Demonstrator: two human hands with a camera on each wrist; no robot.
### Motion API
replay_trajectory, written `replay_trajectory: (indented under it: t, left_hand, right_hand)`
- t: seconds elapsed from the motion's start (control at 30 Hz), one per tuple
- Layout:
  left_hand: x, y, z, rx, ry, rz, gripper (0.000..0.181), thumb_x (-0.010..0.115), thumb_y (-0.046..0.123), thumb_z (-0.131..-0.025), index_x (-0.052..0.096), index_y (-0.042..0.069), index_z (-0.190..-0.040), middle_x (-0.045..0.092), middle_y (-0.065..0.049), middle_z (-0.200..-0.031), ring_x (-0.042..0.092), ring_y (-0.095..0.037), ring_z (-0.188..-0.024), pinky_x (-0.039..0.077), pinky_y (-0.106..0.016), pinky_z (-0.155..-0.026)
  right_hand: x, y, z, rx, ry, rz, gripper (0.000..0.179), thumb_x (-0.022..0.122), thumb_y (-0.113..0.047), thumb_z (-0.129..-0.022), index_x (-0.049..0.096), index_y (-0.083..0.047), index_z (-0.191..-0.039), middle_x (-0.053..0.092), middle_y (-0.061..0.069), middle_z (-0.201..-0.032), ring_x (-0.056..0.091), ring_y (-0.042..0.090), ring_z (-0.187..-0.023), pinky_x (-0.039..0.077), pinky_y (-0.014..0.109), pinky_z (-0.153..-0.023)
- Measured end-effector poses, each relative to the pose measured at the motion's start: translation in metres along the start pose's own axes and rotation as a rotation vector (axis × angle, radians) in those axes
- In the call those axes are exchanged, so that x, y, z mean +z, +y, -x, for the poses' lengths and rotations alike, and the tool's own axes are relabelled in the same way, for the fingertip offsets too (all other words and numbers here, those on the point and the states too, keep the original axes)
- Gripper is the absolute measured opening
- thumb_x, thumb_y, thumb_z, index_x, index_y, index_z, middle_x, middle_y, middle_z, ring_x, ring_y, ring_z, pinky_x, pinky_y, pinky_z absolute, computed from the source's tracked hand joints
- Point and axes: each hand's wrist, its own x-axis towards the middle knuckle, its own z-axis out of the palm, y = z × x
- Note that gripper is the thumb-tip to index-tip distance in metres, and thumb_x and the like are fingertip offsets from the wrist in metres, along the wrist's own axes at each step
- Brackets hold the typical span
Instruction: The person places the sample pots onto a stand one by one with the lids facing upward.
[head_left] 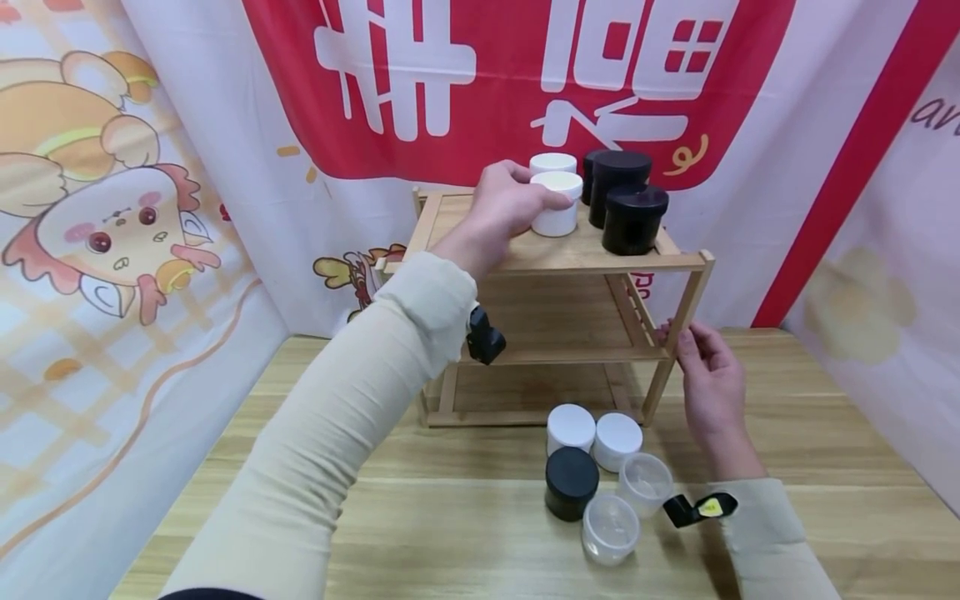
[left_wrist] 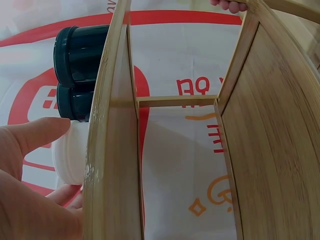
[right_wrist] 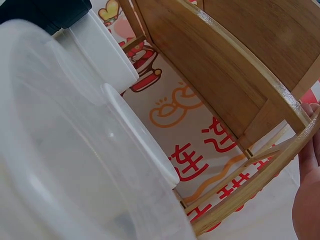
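My left hand (head_left: 501, 210) holds a white lidded jar (head_left: 555, 218) on the top board of a small wooden shelf (head_left: 517, 260). In the left wrist view the thumb lies on the lid side of that white jar (left_wrist: 74, 155), with fingers beneath. Just behind it is a second white jar (head_left: 552, 162). To its right are black jars, a taller one (head_left: 619, 171) and one at the front edge (head_left: 634, 223), with another partly hidden behind. My right hand (head_left: 714, 385) grips the shelf's right front post (head_left: 686, 312), its fingers partly hidden behind the wood.
In front of the shelf, on the wooden table (head_left: 420, 517), stand two white jars (head_left: 572, 427), a black jar (head_left: 572, 483) and two clear jars (head_left: 611, 529). The shelf's lower boards (head_left: 536, 390) hold nothing visible. Printed cloth (head_left: 360, 150) hangs behind and at the sides.
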Motion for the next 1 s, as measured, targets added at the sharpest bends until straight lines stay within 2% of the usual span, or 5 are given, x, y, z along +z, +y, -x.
replay_trajectory:
  t: [0.13, 0.37, 0.63, 1.0]
  left_hand:
    - [0.0027, 0.0007, -0.0021, -0.009, 0.017, -0.011, 0.056, 0.086, 0.027, -0.091, 0.055, 0.018, -0.137, 0.058, -0.001, -0.143, 0.057, -0.015, -0.126, 0.056, -0.033, -0.106]
    - [0.0045, 0.0017, -0.0060, -0.018, 0.034, -0.025, 0.055, 0.086, 0.028, -0.092, 0.055, 0.019, -0.136, 0.058, 0.000, -0.144, 0.057, -0.015, -0.126, 0.056, -0.033, -0.105]
    - [0.0081, 0.0021, -0.0088, -0.025, 0.044, -0.049, 0.057, 0.086, 0.030, -0.091, 0.054, 0.020, -0.137, 0.058, 0.000, -0.145, 0.056, -0.014, -0.127, 0.055, -0.033, -0.105]
    - [0.0088, 0.0006, -0.0101, -0.017, 0.055, -0.052, 0.056, 0.087, 0.031, -0.091, 0.054, 0.021, -0.136, 0.057, 0.001, -0.145, 0.056, -0.014, -0.126, 0.056, -0.033, -0.104]
  right_hand:
    - [0.0012, 0.0010, -0.0002, -0.012, 0.013, -0.016, 0.029, 0.062, -0.015, -0.108, 0.070, -0.001, -0.132, 0.079, -0.001, -0.112, 0.075, 0.011, -0.109, 0.057, 0.016, -0.101]
    - [0.0005, -0.0008, 0.0001, -0.001, 0.003, 0.006, 0.036, 0.063, -0.019, -0.108, 0.066, 0.002, -0.138, 0.077, 0.004, -0.120, 0.074, 0.011, -0.113, 0.055, 0.015, -0.102]
    - [0.0000, 0.0004, -0.0004, -0.014, -0.010, 0.000, 0.040, 0.062, -0.019, -0.108, 0.063, 0.005, -0.140, 0.077, 0.002, -0.118, 0.073, 0.012, -0.114, 0.055, 0.016, -0.104]
    - [0.0006, 0.0006, 0.0005, 0.011, 0.001, 0.002, 0.036, 0.064, -0.021, -0.108, 0.067, -0.001, -0.138, 0.075, 0.006, -0.123, 0.072, 0.013, -0.117, 0.054, 0.015, -0.104]
